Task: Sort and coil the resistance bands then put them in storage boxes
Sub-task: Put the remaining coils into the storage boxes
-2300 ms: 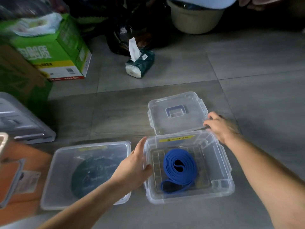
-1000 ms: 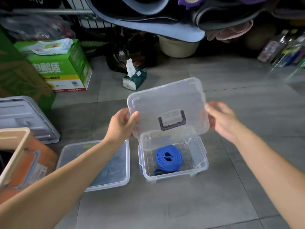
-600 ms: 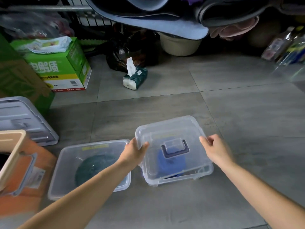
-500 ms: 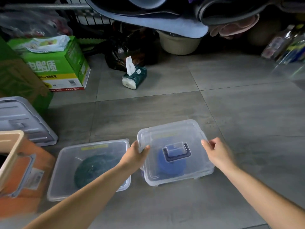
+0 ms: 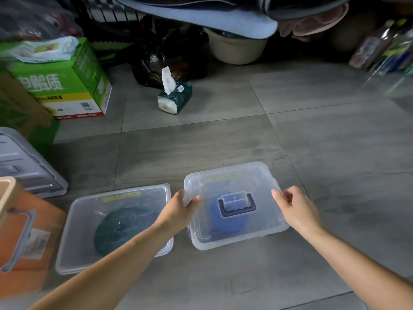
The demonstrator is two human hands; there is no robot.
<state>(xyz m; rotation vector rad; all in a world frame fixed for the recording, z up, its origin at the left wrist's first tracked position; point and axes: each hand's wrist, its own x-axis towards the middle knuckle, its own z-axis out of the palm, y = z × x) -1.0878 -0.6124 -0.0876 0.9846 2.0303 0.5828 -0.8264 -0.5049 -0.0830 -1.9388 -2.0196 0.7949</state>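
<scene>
While the coiled blue band (image 5: 232, 224) lies inside the clear box (image 5: 223, 245) on the floor, left hand (image 5: 178, 212) and right hand (image 5: 298, 209) grip its lid (image 5: 257, 180) by opposite edges: closing step, probably needing an even downward press next.

We see a grey tiled floor (image 5: 312, 142) with clutter along its far edge. At the left stands a green carton (image 5: 67, 86) with white characters on its side, and a soft packet of wipes (image 5: 44, 49) lies on top of it. Near the carton, a dark green tissue pack (image 5: 176, 98) lies on the tiles with one white sheet sticking up, just in front of a black plastic bag (image 5: 156, 61). Behind these we find a beige tub (image 5: 237, 49) under a pale blue mat (image 5: 201, 19) and a pink cloth (image 5: 312, 23). Blurred bottles (image 5: 380, 48) crowd the right corner. At the left edge a grey plastic container (image 5: 24, 162) lies above an orange box (image 5: 33, 238) bearing a white label.
</scene>
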